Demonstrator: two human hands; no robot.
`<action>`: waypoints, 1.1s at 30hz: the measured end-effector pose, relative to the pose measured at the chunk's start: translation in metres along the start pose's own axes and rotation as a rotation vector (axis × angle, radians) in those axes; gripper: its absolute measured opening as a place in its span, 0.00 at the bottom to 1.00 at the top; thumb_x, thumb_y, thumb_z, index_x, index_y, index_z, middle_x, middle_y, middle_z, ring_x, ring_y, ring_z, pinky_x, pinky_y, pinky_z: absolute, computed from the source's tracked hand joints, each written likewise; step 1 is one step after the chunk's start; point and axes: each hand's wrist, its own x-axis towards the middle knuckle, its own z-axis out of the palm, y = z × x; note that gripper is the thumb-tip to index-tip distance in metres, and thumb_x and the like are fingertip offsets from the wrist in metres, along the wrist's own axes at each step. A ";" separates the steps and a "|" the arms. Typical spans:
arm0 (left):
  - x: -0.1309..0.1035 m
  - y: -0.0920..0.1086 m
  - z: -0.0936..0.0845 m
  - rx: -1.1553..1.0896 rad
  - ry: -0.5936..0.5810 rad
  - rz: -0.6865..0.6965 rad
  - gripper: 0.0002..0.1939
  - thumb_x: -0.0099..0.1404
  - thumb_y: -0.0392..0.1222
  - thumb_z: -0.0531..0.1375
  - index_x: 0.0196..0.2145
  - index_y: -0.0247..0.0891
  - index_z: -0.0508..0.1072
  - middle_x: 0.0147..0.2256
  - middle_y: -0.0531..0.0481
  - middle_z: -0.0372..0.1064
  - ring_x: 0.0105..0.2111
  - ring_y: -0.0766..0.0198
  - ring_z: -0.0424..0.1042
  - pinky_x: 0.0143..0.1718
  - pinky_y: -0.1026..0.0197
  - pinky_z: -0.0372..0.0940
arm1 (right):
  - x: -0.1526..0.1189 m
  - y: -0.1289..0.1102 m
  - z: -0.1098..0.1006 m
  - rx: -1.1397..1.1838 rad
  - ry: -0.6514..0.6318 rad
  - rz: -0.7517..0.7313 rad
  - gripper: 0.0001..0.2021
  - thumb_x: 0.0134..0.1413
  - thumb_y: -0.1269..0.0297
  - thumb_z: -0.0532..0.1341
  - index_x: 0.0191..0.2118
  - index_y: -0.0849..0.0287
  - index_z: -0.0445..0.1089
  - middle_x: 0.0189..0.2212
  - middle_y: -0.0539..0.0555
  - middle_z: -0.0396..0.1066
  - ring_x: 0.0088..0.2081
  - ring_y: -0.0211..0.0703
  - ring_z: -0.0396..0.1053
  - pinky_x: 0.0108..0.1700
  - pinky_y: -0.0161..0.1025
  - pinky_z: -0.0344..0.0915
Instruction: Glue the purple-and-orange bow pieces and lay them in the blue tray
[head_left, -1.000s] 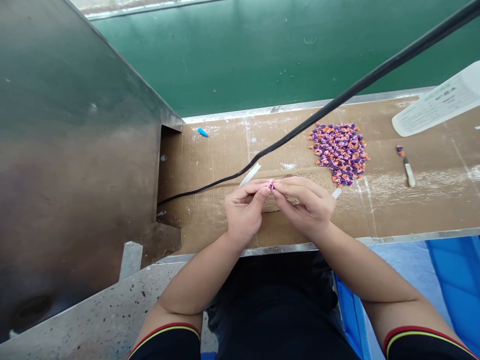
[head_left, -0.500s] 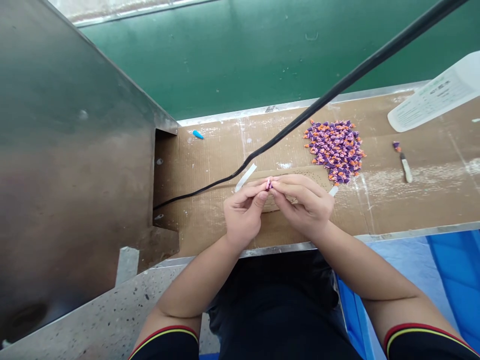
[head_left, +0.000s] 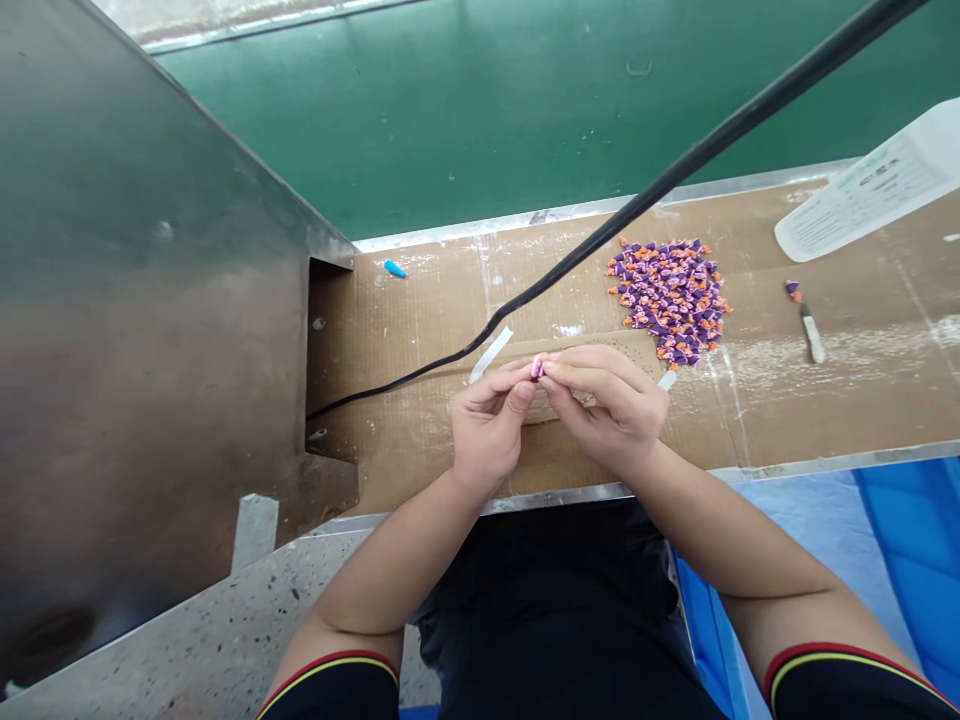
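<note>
A small pink-and-purple piece [head_left: 538, 368] is pinched between the fingertips of both hands, above a strip of cardboard [head_left: 630, 352]. My left hand [head_left: 491, 420] grips its left side with thumb and forefinger. From the right, my right hand [head_left: 609, 405] pinches the same piece, the other fingers curled behind. The fingertips cover most of it, so its full shape is hidden. Beyond my right hand lies a pile of small purple, pink and orange pieces [head_left: 667, 298], which look alike in colour.
A black cable [head_left: 570, 262] crosses over the cardboard-covered bench. Farther right are a small white-handled tool [head_left: 812, 338], a single purple-orange piece [head_left: 793, 290] and a translucent plastic container [head_left: 862, 205]. At left stand a metal cabinet [head_left: 165, 330] and a small blue object [head_left: 395, 269].
Both hands stay in nearly the same place, still pinching the piece. It has turned slightly between the fingertips, and more of its pink side shows.
</note>
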 end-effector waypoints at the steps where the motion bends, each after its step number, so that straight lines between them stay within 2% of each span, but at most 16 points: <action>1: 0.000 0.000 0.000 0.006 0.001 -0.005 0.13 0.64 0.58 0.74 0.39 0.49 0.87 0.42 0.47 0.83 0.49 0.55 0.83 0.60 0.48 0.76 | 0.001 0.000 0.000 0.004 0.001 -0.002 0.14 0.65 0.74 0.68 0.50 0.48 0.77 0.40 0.51 0.85 0.41 0.45 0.84 0.44 0.46 0.84; 4: -0.001 -0.001 0.000 0.028 0.023 0.012 0.16 0.65 0.58 0.73 0.46 0.50 0.86 0.46 0.47 0.83 0.48 0.57 0.83 0.57 0.51 0.78 | 0.002 0.002 0.000 0.005 -0.007 0.007 0.14 0.64 0.75 0.68 0.50 0.48 0.76 0.40 0.51 0.85 0.42 0.45 0.84 0.45 0.45 0.83; 7: -0.004 0.000 0.001 0.088 0.030 0.095 0.15 0.68 0.53 0.72 0.52 0.51 0.84 0.49 0.47 0.83 0.49 0.58 0.83 0.55 0.55 0.79 | 0.003 0.003 0.000 -0.017 -0.011 0.012 0.12 0.65 0.74 0.68 0.49 0.48 0.76 0.40 0.50 0.85 0.41 0.45 0.84 0.44 0.45 0.83; 12: -0.003 0.000 0.000 0.173 -0.051 0.195 0.12 0.73 0.45 0.68 0.52 0.51 0.84 0.52 0.48 0.82 0.54 0.58 0.81 0.60 0.55 0.76 | 0.001 0.007 0.001 -0.065 0.003 -0.025 0.09 0.66 0.72 0.68 0.46 0.49 0.76 0.40 0.50 0.85 0.40 0.44 0.84 0.44 0.44 0.83; 19: -0.001 -0.009 0.000 0.117 -0.062 0.174 0.12 0.72 0.46 0.69 0.52 0.54 0.84 0.52 0.49 0.81 0.55 0.59 0.81 0.61 0.56 0.76 | -0.002 0.009 0.003 -0.041 0.039 -0.037 0.10 0.65 0.73 0.69 0.46 0.50 0.77 0.39 0.51 0.85 0.40 0.43 0.84 0.44 0.44 0.83; 22: 0.000 -0.010 0.000 0.094 -0.088 0.183 0.11 0.72 0.46 0.69 0.52 0.55 0.84 0.53 0.50 0.81 0.55 0.61 0.80 0.61 0.58 0.75 | -0.001 0.010 0.001 -0.062 0.003 -0.013 0.07 0.67 0.71 0.67 0.45 0.50 0.78 0.39 0.51 0.85 0.40 0.44 0.83 0.46 0.45 0.82; 25: 0.003 -0.012 -0.003 0.061 -0.088 0.174 0.15 0.71 0.48 0.70 0.55 0.56 0.82 0.53 0.49 0.81 0.54 0.60 0.80 0.58 0.58 0.76 | 0.002 0.012 -0.012 -0.119 -0.105 0.061 0.06 0.70 0.67 0.65 0.47 0.50 0.78 0.40 0.51 0.85 0.40 0.43 0.83 0.46 0.44 0.81; 28: 0.008 -0.016 -0.009 0.045 -0.011 0.152 0.18 0.70 0.52 0.71 0.56 0.53 0.82 0.51 0.46 0.82 0.52 0.59 0.80 0.53 0.57 0.76 | 0.003 0.013 -0.039 -0.161 -0.263 0.061 0.06 0.71 0.67 0.64 0.48 0.52 0.78 0.40 0.52 0.83 0.40 0.42 0.81 0.46 0.42 0.79; 30: 0.011 -0.018 -0.013 0.057 0.041 0.143 0.18 0.69 0.54 0.71 0.54 0.50 0.83 0.48 0.45 0.82 0.51 0.59 0.80 0.51 0.58 0.75 | 0.000 0.013 -0.061 -0.171 -0.440 -0.002 0.06 0.71 0.68 0.63 0.46 0.53 0.77 0.39 0.53 0.82 0.41 0.43 0.80 0.44 0.42 0.77; 33: 0.013 -0.019 -0.014 0.068 0.071 0.115 0.18 0.66 0.55 0.73 0.51 0.48 0.84 0.46 0.45 0.81 0.48 0.61 0.79 0.50 0.59 0.74 | -0.007 0.010 -0.087 -0.223 -0.792 -0.123 0.09 0.72 0.70 0.58 0.42 0.55 0.76 0.36 0.55 0.78 0.37 0.45 0.75 0.38 0.41 0.74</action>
